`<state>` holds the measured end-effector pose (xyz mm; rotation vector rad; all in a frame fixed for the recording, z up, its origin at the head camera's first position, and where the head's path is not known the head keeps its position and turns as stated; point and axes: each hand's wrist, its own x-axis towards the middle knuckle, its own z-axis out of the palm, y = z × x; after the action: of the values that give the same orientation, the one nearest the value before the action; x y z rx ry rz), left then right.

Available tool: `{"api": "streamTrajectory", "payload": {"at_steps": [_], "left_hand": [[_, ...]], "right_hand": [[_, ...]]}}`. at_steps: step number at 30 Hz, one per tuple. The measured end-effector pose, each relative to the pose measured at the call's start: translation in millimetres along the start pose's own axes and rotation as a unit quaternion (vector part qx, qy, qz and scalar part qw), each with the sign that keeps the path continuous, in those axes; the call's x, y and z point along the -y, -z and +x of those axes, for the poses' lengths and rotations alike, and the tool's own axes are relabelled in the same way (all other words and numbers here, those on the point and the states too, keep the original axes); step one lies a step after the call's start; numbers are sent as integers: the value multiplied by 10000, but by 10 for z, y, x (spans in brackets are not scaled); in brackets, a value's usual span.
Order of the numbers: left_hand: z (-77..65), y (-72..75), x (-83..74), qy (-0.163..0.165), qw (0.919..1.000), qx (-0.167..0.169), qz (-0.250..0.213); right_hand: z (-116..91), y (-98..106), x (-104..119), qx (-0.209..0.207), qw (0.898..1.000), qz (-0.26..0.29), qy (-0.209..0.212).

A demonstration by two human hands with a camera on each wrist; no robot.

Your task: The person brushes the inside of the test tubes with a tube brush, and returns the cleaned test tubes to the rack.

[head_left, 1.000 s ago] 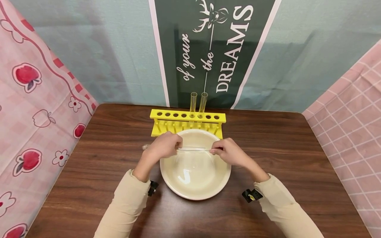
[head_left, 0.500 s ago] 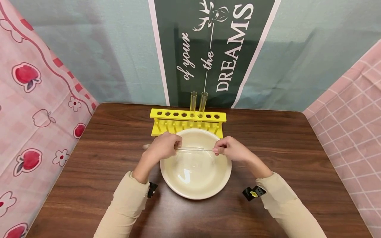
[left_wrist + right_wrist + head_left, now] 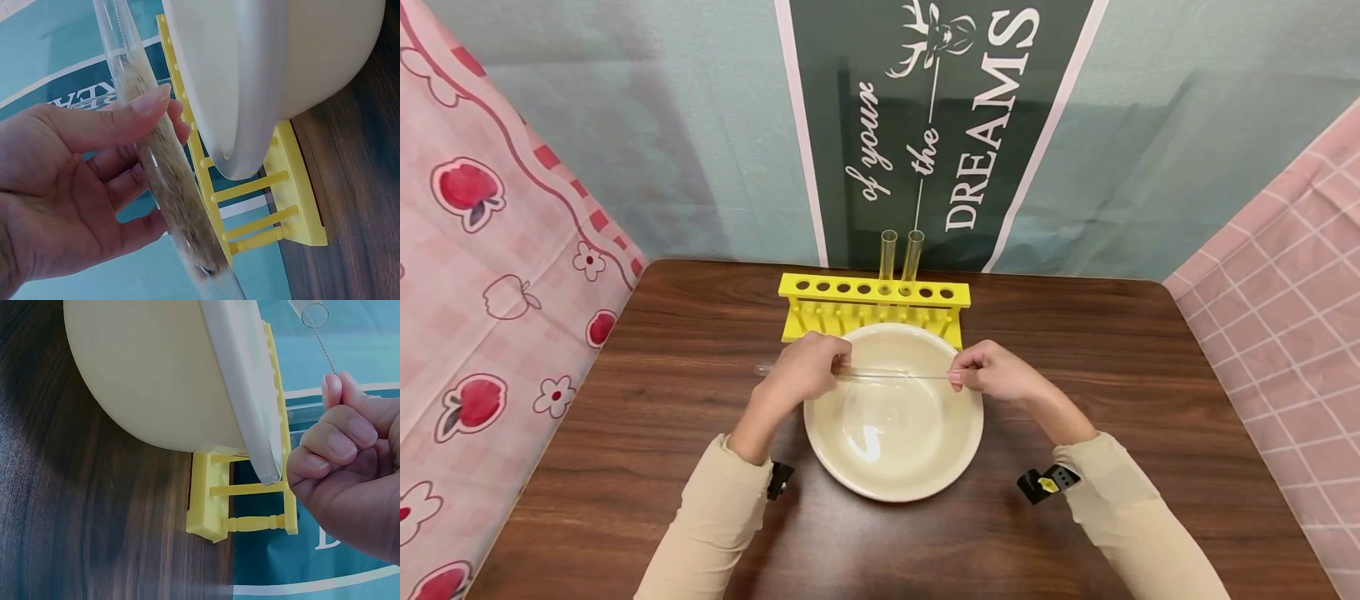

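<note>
A clear glass test tube (image 3: 874,373) lies almost level above the cream basin (image 3: 891,479), gripped by my left hand (image 3: 808,367). In the left wrist view, the thumb and fingers wrap the tube, and the brown bristles of a test tube brush (image 3: 181,194) fill part of its inside. My right hand (image 3: 992,372) is to the right, over the basin's rim. Its thumb and forefinger pinch the brush's twisted wire handle (image 3: 324,350), which runs out of the tube's mouth in the right wrist view.
Behind the basin stands a yellow test tube rack (image 3: 872,289), partly hidden by the rim. Two upright glass tubes (image 3: 887,258) stand in it. All rest on a dark wooden table (image 3: 1112,375), with a teal cloth (image 3: 722,125) hanging behind.
My right hand has moved rightward, away from the left, drawing more wire out of the tube. The left hand has shifted slightly left. Basin and rack stay put.
</note>
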<state>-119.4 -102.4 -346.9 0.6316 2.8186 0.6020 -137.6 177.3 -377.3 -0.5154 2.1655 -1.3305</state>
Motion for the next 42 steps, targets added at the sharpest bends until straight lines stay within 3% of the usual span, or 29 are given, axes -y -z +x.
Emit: {"api": "streamTrajectory", "payload": {"at_steps": [8,24,30,36,42], "left_hand": [[-29,-4,51,226,9997,-62,82],[-187,37,339,841,9963,-172,-1],[-267,72,460,1010,9946,-210,-91],[-330,98,539,1127,9933,-233,-113],[-337,86,541,1088,9936,-230,-197]], "right_hand": [[-43,66,-58,42,9992,348,-182],[-308,357,-360,-68,9970,717,-295],[-461,484,-495,-18,9977,675,-25],[-622,601,-606,79,9935,1035,466],[-669,638,-654,67,9942,913,569]]}}
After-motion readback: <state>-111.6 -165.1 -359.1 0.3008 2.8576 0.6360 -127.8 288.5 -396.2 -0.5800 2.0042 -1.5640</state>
